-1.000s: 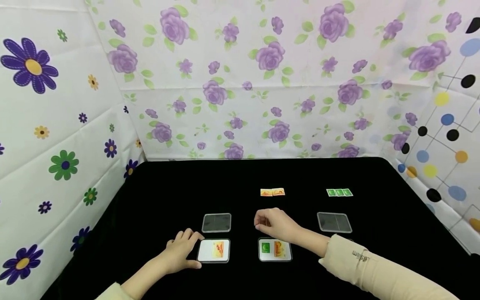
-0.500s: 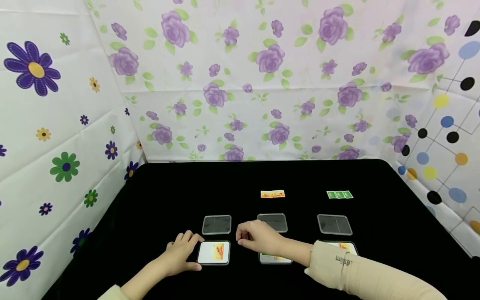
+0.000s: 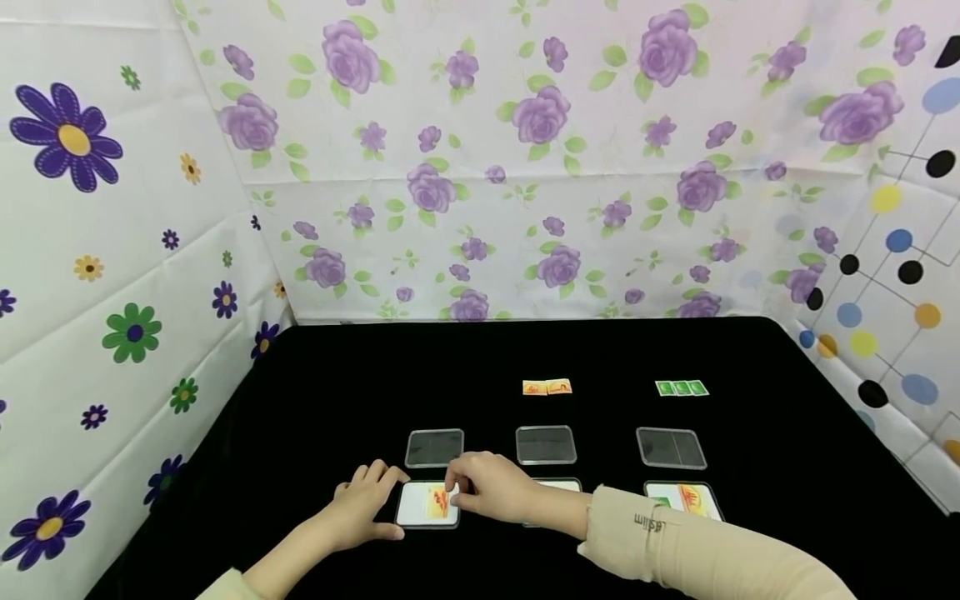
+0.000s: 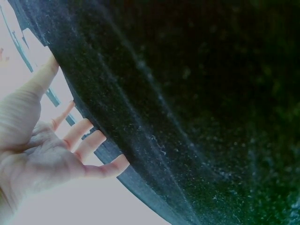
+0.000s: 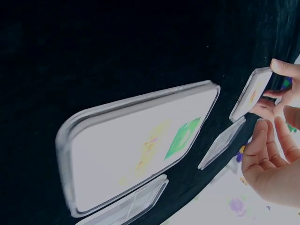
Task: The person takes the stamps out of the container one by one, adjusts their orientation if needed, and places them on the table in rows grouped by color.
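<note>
Resting against the left edge of a white-faced case (image 3: 411, 505), the left hand (image 3: 367, 507) is seen at lower left, its fingers fairly straight and parted from the thumb. On that case, left of lower centre, an orange card (image 3: 437, 503) is laid; just higher in the frame, a clear tray (image 3: 431, 448) is set. Over the case's right edge the right hand (image 3: 491, 487) is held, fingers bent and thumb apart from them (whether the card is touched cannot be told). By the right forearm a middle case (image 3: 558, 484) is partly covered; higher up are placed a second tray (image 3: 546, 445) and two orange cards (image 3: 547, 387). At lower right, a third case (image 3: 675, 492) is partly hidden by the sleeve (image 3: 697, 542), with a third tray (image 3: 671, 448) and three green cards (image 3: 682, 388) set above.
</note>
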Demonstrator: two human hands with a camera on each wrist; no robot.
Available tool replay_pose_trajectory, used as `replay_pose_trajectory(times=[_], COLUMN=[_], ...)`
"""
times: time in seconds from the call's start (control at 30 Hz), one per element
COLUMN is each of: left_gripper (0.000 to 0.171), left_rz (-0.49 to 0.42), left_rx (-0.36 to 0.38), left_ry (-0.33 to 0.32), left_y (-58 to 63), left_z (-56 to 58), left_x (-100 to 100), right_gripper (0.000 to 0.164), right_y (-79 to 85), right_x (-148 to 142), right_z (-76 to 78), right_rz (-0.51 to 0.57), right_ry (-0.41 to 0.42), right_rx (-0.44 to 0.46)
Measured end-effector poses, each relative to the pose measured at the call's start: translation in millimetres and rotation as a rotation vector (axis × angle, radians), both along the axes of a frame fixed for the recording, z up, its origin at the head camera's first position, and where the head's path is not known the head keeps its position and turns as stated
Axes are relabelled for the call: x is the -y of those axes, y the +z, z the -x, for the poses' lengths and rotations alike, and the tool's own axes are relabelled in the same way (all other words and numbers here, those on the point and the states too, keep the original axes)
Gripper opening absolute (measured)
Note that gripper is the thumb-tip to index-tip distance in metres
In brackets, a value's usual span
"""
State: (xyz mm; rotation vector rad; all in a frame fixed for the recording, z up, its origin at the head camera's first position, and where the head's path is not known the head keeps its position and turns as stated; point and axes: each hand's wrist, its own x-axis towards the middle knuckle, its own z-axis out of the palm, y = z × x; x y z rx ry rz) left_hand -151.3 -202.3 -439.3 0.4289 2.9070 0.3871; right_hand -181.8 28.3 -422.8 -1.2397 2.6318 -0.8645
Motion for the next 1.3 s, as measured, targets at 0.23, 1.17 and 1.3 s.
replay_pose_trajectory(times=[0.23,1.17,1.3], left_gripper=[0.063,0.063,0.064], left_rz=[-0.007,-0.017,-0.02], left_rx=[-0.003,-0.004,-0.003], left_ry=[-0.006,-0.024,-0.024], left_y=[-0.1,-0.8,-0.5], left_z=[-0.5,-1.4,-0.6], left_x=[0,3,3], right_gripper=[0.012,0.031,0.032], right_y=[-2.0,-13.5,-14.0], right_x=[14,35,35], right_z=[-4.6,-1.8,-0.3], right_rz=[-0.064,-0.254,-0.25], right_ry=[-0.009,-0.091,-0.086], right_rx=[-0.031,-0.115,-0.115])
